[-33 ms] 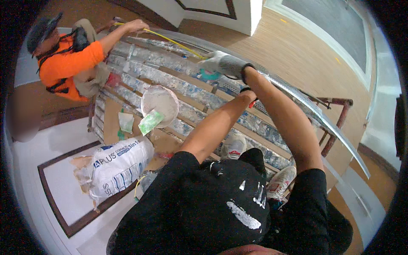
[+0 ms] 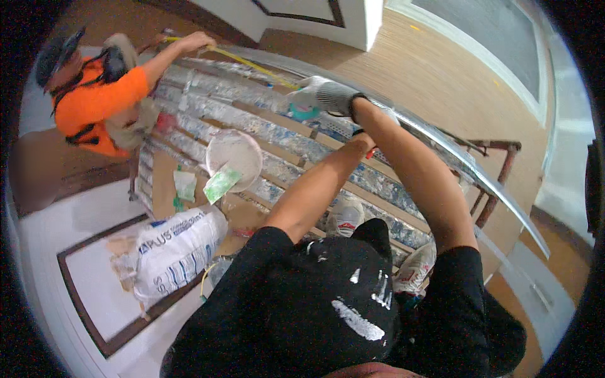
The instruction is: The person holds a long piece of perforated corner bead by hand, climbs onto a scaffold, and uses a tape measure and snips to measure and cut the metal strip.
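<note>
While the gloved right hand grips one end of a taut yellow tape beside the long curved metal strip, the left hand's grip cannot be told behind it.

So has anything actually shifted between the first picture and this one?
Nothing visibly changed. The gloved right hand is at the yellow tape measure that runs to the hand of the co-worker in orange, along the curved metal strip. The left hand is below it, mostly hidden. The white bucket and the white sack lie as they did.
</note>
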Demonstrator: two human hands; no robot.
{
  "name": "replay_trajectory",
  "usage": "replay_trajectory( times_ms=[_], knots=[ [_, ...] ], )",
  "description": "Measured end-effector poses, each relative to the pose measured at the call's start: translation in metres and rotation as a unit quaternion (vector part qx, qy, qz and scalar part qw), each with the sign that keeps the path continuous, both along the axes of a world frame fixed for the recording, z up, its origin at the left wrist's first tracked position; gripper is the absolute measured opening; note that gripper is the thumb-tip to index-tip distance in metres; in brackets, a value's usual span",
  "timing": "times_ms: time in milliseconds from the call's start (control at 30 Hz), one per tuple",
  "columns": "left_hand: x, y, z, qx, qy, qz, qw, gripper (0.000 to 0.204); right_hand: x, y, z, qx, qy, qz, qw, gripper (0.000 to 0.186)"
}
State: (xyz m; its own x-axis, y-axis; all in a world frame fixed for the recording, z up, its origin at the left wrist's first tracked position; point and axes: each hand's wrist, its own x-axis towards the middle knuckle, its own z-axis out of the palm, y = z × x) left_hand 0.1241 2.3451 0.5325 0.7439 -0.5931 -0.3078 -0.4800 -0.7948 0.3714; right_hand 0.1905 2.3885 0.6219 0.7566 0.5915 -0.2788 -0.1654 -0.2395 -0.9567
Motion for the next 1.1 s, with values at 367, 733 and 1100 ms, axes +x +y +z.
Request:
replay_trajectory(
  times_ms=[367,733,1100],
  knots=[
    [0.008,0.004,0.0,0.054,-0.028,-0.112,0.992,0.024,0.015,0.065,-0.039,-0.251,-0.118,0.036,0.96,0.035],
    [0.013,-0.006,-0.008,0.069,-0.008,-0.076,0.995,0.024,-0.008,0.07,-0.017,-0.327,-0.24,0.077,0.911,0.027],
    [0.007,0.003,0.002,0.048,-0.015,-0.093,0.994,0.026,-0.015,0.053,-0.006,-0.334,-0.213,0.077,0.915,0.03]
  ],
)
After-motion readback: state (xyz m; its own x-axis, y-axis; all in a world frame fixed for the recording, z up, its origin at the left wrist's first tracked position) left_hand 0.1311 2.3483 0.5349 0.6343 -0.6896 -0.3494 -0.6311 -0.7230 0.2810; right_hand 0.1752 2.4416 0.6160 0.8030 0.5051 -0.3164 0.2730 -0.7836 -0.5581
